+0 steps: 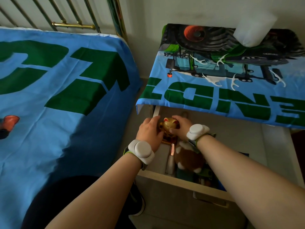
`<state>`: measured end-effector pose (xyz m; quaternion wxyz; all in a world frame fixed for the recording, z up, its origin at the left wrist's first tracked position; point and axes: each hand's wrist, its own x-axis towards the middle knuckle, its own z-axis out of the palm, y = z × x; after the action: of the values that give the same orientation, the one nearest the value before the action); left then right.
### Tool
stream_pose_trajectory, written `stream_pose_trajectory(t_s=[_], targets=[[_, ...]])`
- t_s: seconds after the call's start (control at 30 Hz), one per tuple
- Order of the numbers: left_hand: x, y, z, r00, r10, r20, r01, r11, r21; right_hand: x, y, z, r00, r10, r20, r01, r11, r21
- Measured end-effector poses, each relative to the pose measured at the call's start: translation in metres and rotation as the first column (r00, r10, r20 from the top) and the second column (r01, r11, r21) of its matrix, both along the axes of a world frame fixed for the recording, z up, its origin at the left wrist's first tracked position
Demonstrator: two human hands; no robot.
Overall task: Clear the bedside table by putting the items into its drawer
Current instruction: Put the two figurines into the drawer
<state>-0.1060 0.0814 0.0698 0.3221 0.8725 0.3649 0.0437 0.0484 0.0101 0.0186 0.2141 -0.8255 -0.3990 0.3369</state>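
Note:
A golden lucky-cat figurine (168,125) sits at the back left of the open drawer (178,178). My left hand (149,129) grips its left side and my right hand (180,127) curls round its right side and top. The bedside table (214,90) above is draped in a blue cloth with a green tractor print. In the drawer, nearer me, lie a brown and white plush toy (188,158), a slim pale tube (170,160) and some dark items, partly hidden by my right forearm.
A white translucent lamp shade (254,28) stands at the back right of the tabletop. The bed (57,90) with a blue and green cover and a brass headboard (72,25) fills the left. My dark-clothed knee (69,200) is bottom left.

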Motion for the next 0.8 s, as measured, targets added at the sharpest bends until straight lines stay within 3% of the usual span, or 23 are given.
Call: stream_pose_trajectory(t_s=[0.3, 0.43, 0.57, 0.8], targets=[[0.003, -0.006, 0.000, 1.000, -0.010, -0.003, 0.010, 1.000, -0.017, 0.001, -0.040, 0.019, 0.998, -0.059, 0.035, 0.057, 0.997, 0.054], [0.001, -0.009, 0.000, 1.000, -0.003, -0.005, 0.003, 1.000, -0.019, -0.010, -0.077, 0.031, 0.989, -0.044, 0.138, 0.063, 0.989, -0.137], [-0.002, -0.008, 0.000, 1.000, 0.003, 0.002, -0.003, 1.000, -0.012, -0.024, -0.094, 0.026, 0.999, -0.008, 0.035, 0.017, 0.965, -0.261], [-0.005, -0.003, 0.004, 0.999, 0.022, 0.023, -0.022, 1.000, -0.001, -0.050, -0.074, 0.028, 0.995, -0.038, -0.091, 0.029, 0.995, -0.093]])
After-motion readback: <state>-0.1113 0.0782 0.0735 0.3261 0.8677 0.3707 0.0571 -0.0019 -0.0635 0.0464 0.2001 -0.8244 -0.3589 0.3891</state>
